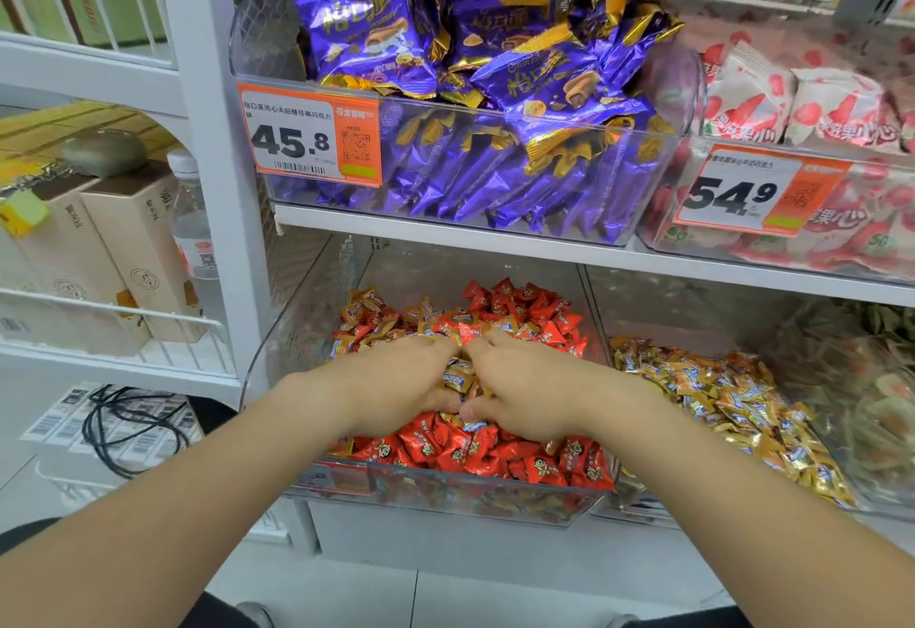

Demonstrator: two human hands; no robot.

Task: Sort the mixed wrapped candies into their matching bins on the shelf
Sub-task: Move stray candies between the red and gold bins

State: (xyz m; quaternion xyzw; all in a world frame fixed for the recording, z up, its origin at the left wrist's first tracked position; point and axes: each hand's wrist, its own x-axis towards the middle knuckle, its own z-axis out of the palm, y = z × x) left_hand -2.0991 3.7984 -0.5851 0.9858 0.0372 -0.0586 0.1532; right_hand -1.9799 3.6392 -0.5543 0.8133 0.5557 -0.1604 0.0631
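Note:
A clear lower bin [277, 355] holds a mix of red wrapped candies [475, 454] and gold-orange wrapped candies [376, 315]. Both of my hands are in the middle of that pile, side by side. My left hand [396, 385] and my right hand [525, 390] have their fingers curled down into the candies, with gold candies [458, 377] showing in the gap between them. What each palm holds is hidden. The bin to the right [643, 503] is filled with gold-orange candies [718, 395] only.
Above, a clear bin of purple chocolate packs [475, 83] carries a 45.8 price tag [309, 135]. A bin of pink-and-white packs [802, 107] with a 54.9 tag sits to its right. Cartons and a water bottle [190, 216] stand on the left rack; black cables [124, 424] lie below.

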